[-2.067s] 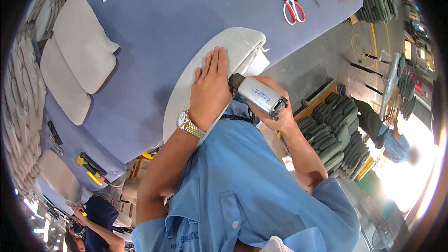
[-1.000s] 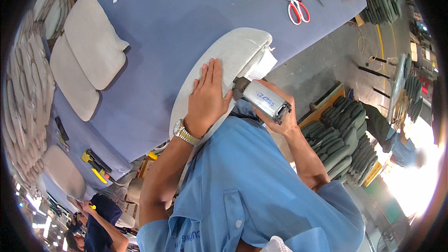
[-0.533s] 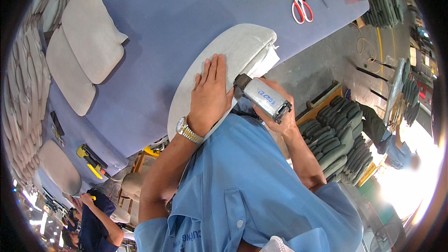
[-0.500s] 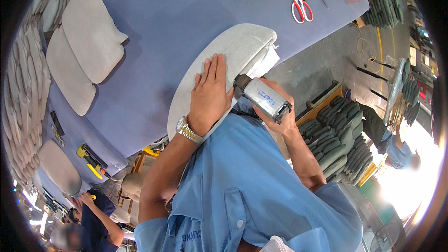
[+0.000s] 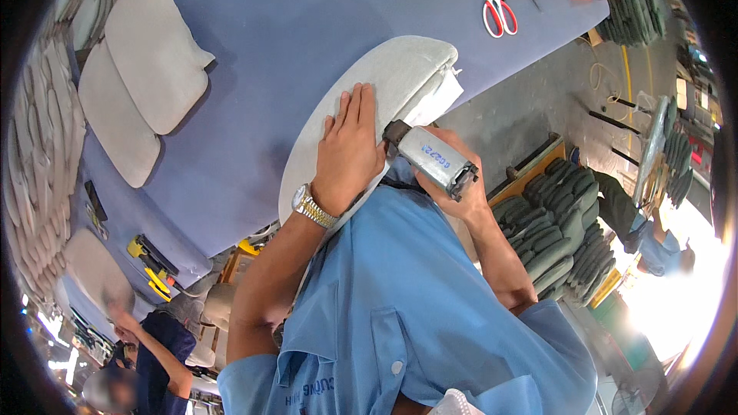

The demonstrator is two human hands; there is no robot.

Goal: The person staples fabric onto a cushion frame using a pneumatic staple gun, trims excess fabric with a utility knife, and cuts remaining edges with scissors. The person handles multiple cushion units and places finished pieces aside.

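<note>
You are resting your flat left hand (image 5: 347,155) on the cushion (image 5: 400,69) at the edge of the bench (image 5: 254,54), right hand (image 5: 471,202) gripping the silver tool (image 5: 433,155); the cushion is looking soft, best held by its rim.

Left hand (image 5: 349,146) laid flat, right hand (image 5: 470,204) curled, gripping

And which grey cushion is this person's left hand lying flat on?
The curved cushion nearest the blue shirt, under the left hand, with white material showing at its right edge; the overlapping pair farther left lies untouched.
</note>
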